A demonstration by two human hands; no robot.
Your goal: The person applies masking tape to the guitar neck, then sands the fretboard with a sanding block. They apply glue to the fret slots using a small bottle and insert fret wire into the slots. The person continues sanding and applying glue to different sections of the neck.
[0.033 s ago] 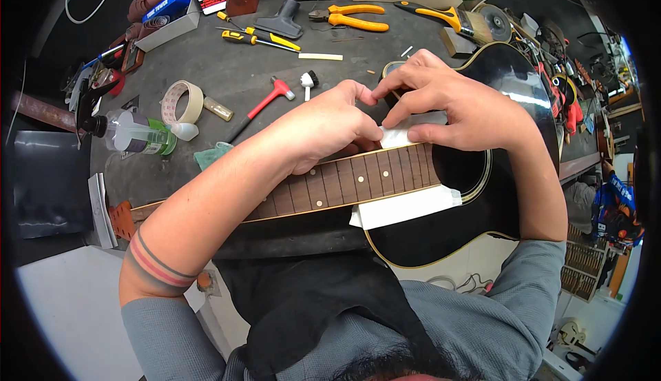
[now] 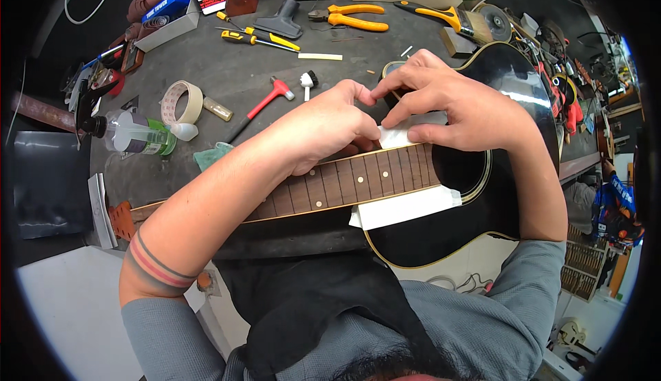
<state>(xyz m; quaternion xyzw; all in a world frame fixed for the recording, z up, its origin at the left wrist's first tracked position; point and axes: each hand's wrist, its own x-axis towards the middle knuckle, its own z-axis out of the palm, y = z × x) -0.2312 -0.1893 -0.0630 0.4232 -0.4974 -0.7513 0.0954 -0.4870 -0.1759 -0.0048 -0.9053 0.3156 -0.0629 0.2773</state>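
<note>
A black acoustic guitar (image 2: 475,209) lies across the bench, its dark wooden fretboard (image 2: 361,180) without strings. A strip of white masking tape (image 2: 395,137) sits on the guitar top along the far edge of the fretboard. My left hand (image 2: 341,119) reaches over the neck, thumb and fingers closed at the left end of that strip; some fingertips are hidden. Above the same strip is my right hand (image 2: 463,105), fingers bent, with its thumb and a fingertip holding the tape. Another white strip (image 2: 406,207) is stuck along the near edge of the fretboard.
Beyond the neck lie a red hammer (image 2: 272,97), a small white brush (image 2: 308,83), a tape roll (image 2: 182,103) and a spray bottle (image 2: 138,133). Orange-handled cutters (image 2: 351,17), screwdrivers (image 2: 256,38) and a paintbrush (image 2: 451,19) are farther back. Another person (image 2: 617,205) is at far right.
</note>
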